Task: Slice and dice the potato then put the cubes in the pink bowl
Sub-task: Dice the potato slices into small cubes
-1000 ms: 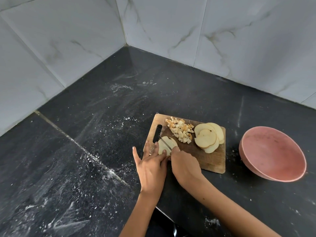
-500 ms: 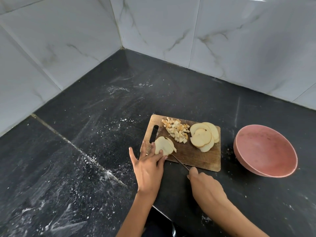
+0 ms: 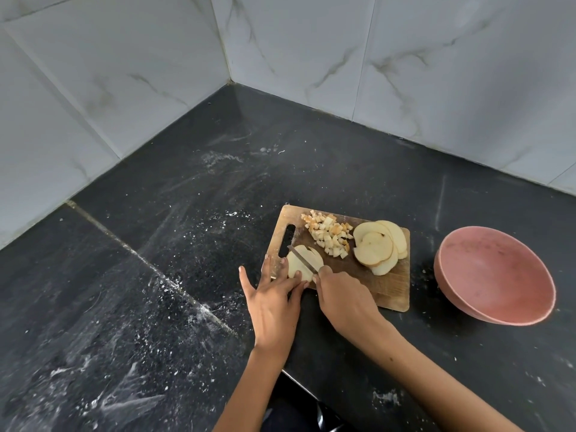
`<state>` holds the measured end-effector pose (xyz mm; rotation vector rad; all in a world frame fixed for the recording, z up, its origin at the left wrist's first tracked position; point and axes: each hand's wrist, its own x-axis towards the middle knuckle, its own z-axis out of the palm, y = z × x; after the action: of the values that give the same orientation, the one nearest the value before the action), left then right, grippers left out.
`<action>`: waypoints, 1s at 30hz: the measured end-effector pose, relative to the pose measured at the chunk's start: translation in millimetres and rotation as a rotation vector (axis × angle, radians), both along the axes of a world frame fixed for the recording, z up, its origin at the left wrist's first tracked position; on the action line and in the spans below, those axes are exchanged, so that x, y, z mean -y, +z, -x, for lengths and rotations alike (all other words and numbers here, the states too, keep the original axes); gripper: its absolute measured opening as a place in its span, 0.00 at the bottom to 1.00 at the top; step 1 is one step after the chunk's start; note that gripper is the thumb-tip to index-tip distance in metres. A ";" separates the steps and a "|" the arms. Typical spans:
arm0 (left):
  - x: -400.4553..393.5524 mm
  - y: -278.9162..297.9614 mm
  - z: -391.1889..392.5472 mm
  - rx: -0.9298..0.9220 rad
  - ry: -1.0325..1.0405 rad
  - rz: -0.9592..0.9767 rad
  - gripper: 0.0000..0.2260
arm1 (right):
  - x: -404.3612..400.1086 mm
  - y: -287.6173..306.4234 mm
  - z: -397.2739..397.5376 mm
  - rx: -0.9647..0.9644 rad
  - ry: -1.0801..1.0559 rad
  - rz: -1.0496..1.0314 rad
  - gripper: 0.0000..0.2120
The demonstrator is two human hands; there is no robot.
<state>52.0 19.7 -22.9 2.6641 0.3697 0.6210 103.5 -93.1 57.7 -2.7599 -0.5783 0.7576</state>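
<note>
A wooden cutting board (image 3: 386,285) lies on the black counter. On it are a pile of potato cubes (image 3: 330,235), a stack of round potato slices (image 3: 378,246) and, at the near left corner, a few slices (image 3: 299,260) under the knife. My left hand (image 3: 272,297) presses those slices with straight fingertips. My right hand (image 3: 343,302) grips the knife handle, and the thin blade (image 3: 302,258) lies across the slices. The pink bowl (image 3: 495,275) stands empty to the right of the board.
White marble-pattern wall tiles (image 3: 124,73) close the counter at the back and left. The black counter (image 3: 156,275) is dusted with white specks and has a seam running diagonally at the left.
My right hand had drawn the knife back off the board toward me; now it has come forward again and the blade lies across the slices under my left fingertips.
</note>
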 end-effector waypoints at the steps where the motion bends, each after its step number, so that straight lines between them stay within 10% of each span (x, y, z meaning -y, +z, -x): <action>1: -0.2 -0.1 0.2 0.003 -0.001 0.012 0.06 | -2.7 -1.5 -0.9 0.003 0.006 0.014 0.10; 18: -4.8 0.9 -0.6 0.007 0.006 0.047 0.05 | 43.5 -1.1 29.5 -0.180 -0.001 0.202 0.10; 30: -3.7 3.5 5.7 0.064 -0.002 0.057 0.05 | 13.5 7.6 7.8 -0.009 -0.003 -0.040 0.12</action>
<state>46.3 23.3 -19.3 2.5834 0.3616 0.6834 95.7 -106.6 65.4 -2.7191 -0.5806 0.7499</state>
